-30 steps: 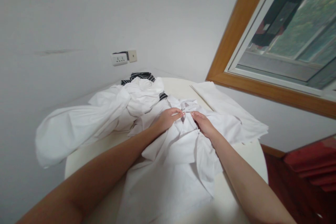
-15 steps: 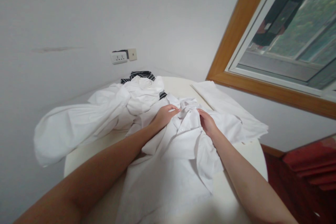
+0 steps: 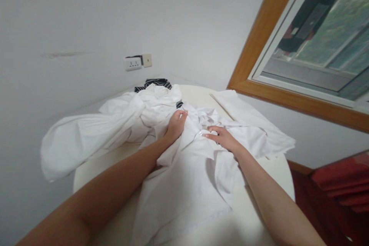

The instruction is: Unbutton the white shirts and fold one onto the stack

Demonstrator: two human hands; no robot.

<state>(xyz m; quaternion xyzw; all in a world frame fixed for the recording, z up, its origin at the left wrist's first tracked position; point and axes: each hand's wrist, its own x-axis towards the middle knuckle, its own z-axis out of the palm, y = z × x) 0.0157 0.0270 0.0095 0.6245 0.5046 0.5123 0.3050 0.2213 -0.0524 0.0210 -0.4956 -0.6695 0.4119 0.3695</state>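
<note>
A white shirt [image 3: 187,177] lies spread across the round white table [image 3: 259,207] in front of me. My left hand [image 3: 175,123] reaches to the shirt's crumpled collar area, its fingers held together and curled into a fold of the fabric. My right hand [image 3: 221,138] lies flat on the shirt's front just right of the placket, fingers stretched out and pointing left. The two hands are about a hand's width apart.
A heap of white garments [image 3: 95,134] hangs over the table's left edge, with a black-striped cloth [image 3: 155,83] behind it. A folded white cloth [image 3: 248,117] lies at the right. A wall socket [image 3: 133,63], a wood-framed window [image 3: 259,46] and red furniture [image 3: 343,184] surround the table.
My hands have parted from the collar, where their fingertips met. The left moved up and back into the fabric; the right slid down and flattened on the shirt front.
</note>
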